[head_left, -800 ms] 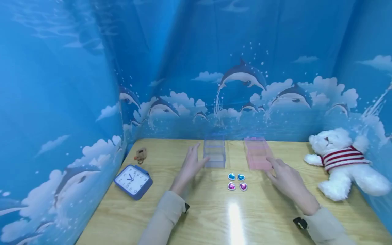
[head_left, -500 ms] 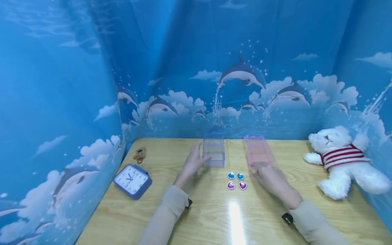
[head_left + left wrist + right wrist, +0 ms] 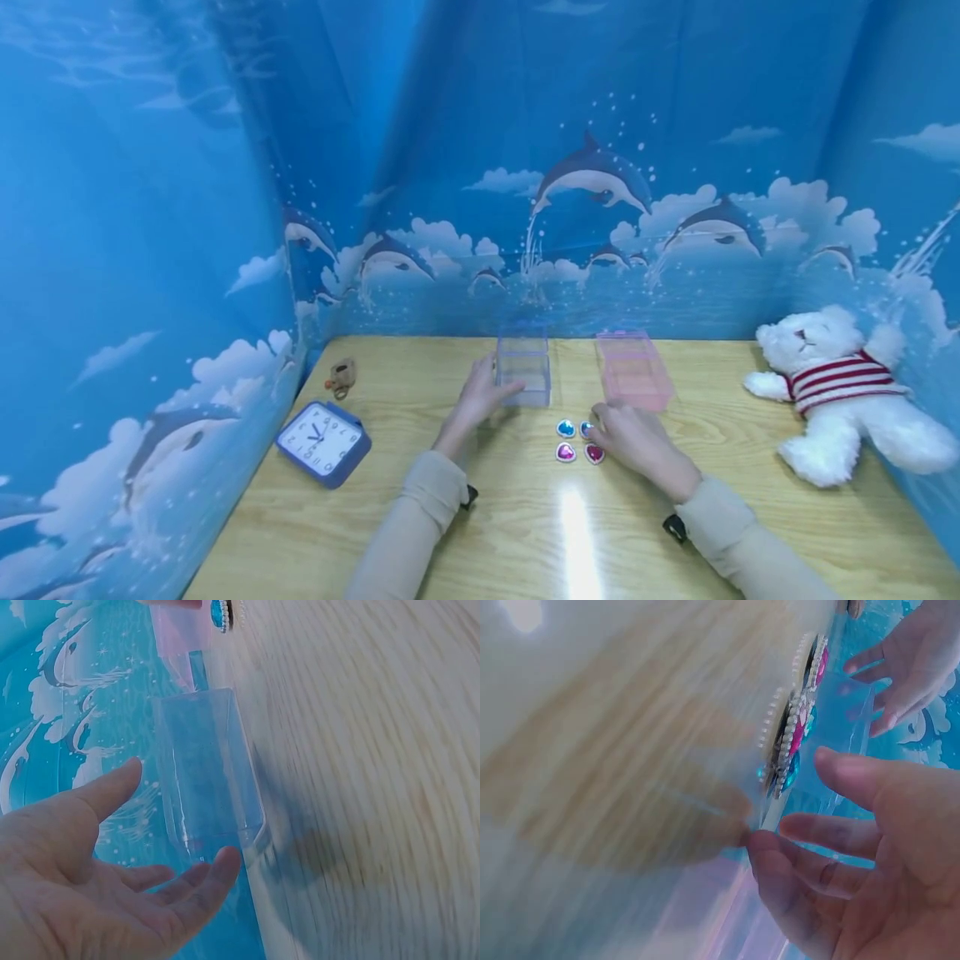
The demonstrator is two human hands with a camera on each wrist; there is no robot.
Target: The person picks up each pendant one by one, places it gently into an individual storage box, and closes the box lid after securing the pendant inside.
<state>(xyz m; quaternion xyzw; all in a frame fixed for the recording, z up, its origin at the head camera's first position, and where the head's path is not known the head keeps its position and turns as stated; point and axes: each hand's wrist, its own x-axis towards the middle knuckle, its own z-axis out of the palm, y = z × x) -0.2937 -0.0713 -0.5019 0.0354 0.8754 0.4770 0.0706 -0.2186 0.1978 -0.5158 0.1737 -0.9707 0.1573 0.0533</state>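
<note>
Gems [image 3: 566,452]: where?
Left of the right hand [image 3: 636,437], at its fingertips.
Its pose?
Thumb and bent fingers apart, forearm slanting inward.
Left hand [image 3: 478,398]?
Spread beside the clear box [image 3: 536,399]; whether touching, I can't tell.
Under and past them?
Wood table [image 3: 510,533] below, dolphin curtain [image 3: 450,167] beyond.

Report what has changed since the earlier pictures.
The right hand moved left, from the pink box's near end to the gems; nothing is visibly gripped or let go. The left hand stays beside the purple box; boxes, gems, clock and bear lie as before.
</note>
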